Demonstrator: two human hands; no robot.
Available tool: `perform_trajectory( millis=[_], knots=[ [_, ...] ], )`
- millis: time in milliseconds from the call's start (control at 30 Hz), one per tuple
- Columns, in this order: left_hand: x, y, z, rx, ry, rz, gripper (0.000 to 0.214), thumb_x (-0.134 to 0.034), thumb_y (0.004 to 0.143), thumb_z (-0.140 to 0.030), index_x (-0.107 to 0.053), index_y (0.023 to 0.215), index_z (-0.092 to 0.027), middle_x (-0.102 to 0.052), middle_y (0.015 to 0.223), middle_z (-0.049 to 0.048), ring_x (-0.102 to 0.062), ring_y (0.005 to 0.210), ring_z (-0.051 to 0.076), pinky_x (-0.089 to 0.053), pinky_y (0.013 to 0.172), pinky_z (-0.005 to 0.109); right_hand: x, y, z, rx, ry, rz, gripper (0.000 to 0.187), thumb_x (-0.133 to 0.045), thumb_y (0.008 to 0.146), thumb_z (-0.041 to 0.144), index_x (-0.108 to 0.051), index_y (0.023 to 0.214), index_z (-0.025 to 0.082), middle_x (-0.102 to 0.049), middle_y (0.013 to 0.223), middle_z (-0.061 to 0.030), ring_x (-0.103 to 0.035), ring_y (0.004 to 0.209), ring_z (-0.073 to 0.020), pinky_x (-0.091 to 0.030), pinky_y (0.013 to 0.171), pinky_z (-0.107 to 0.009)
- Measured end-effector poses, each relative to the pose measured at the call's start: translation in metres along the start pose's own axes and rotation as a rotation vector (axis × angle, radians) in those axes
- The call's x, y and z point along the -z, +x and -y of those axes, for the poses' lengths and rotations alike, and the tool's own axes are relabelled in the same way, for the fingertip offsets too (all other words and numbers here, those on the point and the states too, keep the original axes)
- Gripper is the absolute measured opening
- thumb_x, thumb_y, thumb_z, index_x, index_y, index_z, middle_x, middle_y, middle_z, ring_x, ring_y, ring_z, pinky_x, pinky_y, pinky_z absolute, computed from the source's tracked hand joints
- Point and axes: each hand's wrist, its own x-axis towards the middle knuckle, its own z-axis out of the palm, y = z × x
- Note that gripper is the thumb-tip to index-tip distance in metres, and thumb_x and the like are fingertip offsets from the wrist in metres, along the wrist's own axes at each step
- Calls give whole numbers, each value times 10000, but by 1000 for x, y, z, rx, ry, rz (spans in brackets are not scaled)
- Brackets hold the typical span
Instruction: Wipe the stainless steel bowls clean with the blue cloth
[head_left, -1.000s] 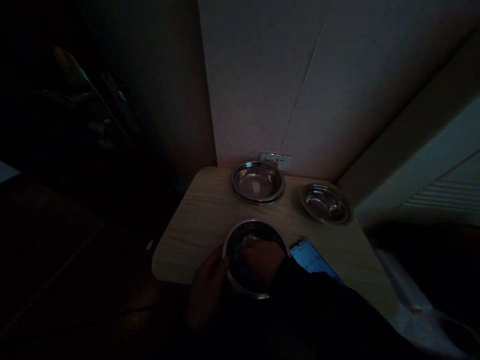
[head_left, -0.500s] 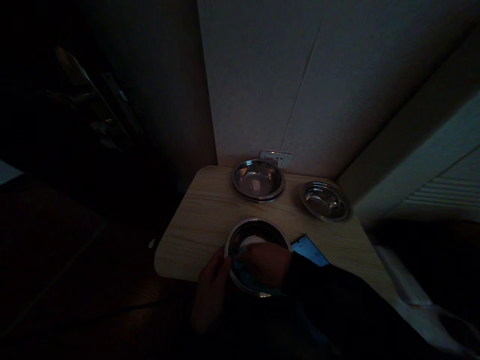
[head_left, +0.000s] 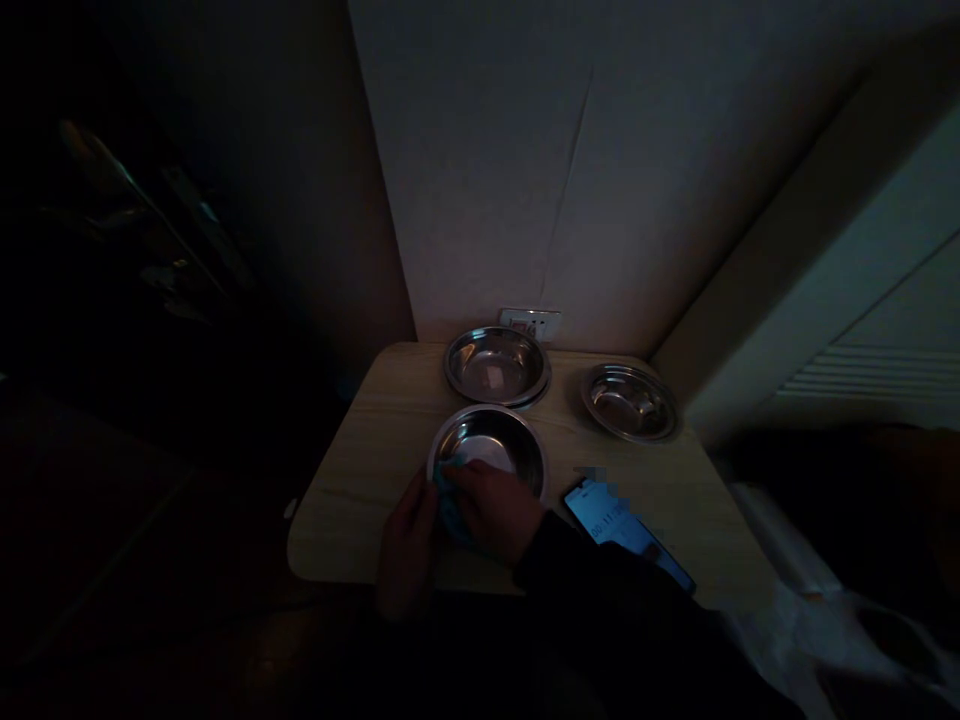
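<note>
A steel bowl (head_left: 491, 448) stands on the small wooden table (head_left: 360, 470), close to its front edge. My left hand (head_left: 405, 545) grips the bowl's near-left rim from outside. My right hand (head_left: 491, 510) is closed on a blue cloth (head_left: 448, 505) and presses it against the near inner wall of the bowl. A dark sleeve covers my right forearm. The room is very dim.
Two more steel bowls, seemingly stacked (head_left: 496, 366), sit at the back by the wall. A shallower steel dish (head_left: 630, 402) lies at the back right. A lit phone (head_left: 622, 530) rests on the table to my right. A wall socket (head_left: 529, 323) is behind the bowls.
The bowl and both hands now sit farther from me and a little left. My right hand with the cloth has slid from the bowl's middle to its near-left wall. The camera shifted.
</note>
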Motion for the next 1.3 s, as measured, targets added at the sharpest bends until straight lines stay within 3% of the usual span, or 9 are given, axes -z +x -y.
perform_trajectory(
  millis=[167,333,500,633,733,833,1000,1133,1300],
  knots=[
    [13,6,-5,-60,122,-26,503,-545,779,-487,-571,1173,-174,-582,1258,82,-517,1163,240,-389,983,336,-17,-14,7,60,-135,-3,317,-388,920,262,-516,1210,252,-605,1023,-80,-570,930,-218,-441,780,-352],
    [14,-8,2,-114,326,-116,449,-534,764,-510,-619,1053,-176,-636,1164,92,-548,1115,244,-414,952,330,-24,-34,-2,-33,-270,-10,281,-382,926,207,-586,1117,226,-607,1060,-107,-510,1040,-270,-382,862,-460],
    [8,-21,2,-106,378,-137,425,-487,798,-494,-597,1075,-191,-629,1171,86,-536,1125,257,-405,961,348,-37,-31,3,-27,-97,-86,354,-425,915,238,-478,1265,227,-573,1132,-96,-521,1011,-223,-423,818,-340],
    [12,-17,-2,-117,392,-187,395,-497,786,-490,-606,1024,-194,-650,1112,81,-557,1081,255,-419,938,348,-38,-39,-3,41,-193,-92,307,-410,924,234,-533,1204,258,-589,1101,-82,-505,1009,-253,-400,833,-410],
    [8,-16,-3,-157,401,-182,363,-508,782,-486,-626,972,-200,-661,1070,72,-564,1057,248,-428,919,332,-28,-45,-14,-16,-322,-62,279,-390,922,187,-599,1106,203,-601,1063,-113,-499,997,-277,-390,816,-445],
    [1,-20,-2,-190,415,-148,342,-492,802,-471,-629,972,-208,-658,1058,64,-565,1047,239,-432,905,320,-25,-44,-14,-74,-299,-67,269,-413,914,192,-604,1102,209,-600,1065,-110,-499,998,-275,-398,805,-429],
    [-1,-26,2,-151,435,-196,355,-467,815,-458,-589,1020,-196,-635,1104,85,-560,1052,230,-425,911,327,-49,-39,1,-62,-143,-189,355,-470,899,230,-505,1251,260,-588,1101,-82,-507,983,-227,-415,791,-344],
    [0,-24,2,-215,447,-237,366,-490,783,-472,-613,973,-184,-657,1030,86,-592,973,227,-461,852,334,-47,-48,-15,28,-337,-209,279,-489,885,200,-584,1145,234,-613,1018,-94,-511,910,-240,-398,743,-384],
    [-7,-23,1,-264,435,-228,352,-503,769,-467,-636,918,-177,-669,957,83,-611,911,211,-487,791,306,-33,-51,-27,-84,-423,-208,220,-497,862,149,-640,1024,190,-617,994,-126,-518,908,-263,-409,707,-393]
  ],
)
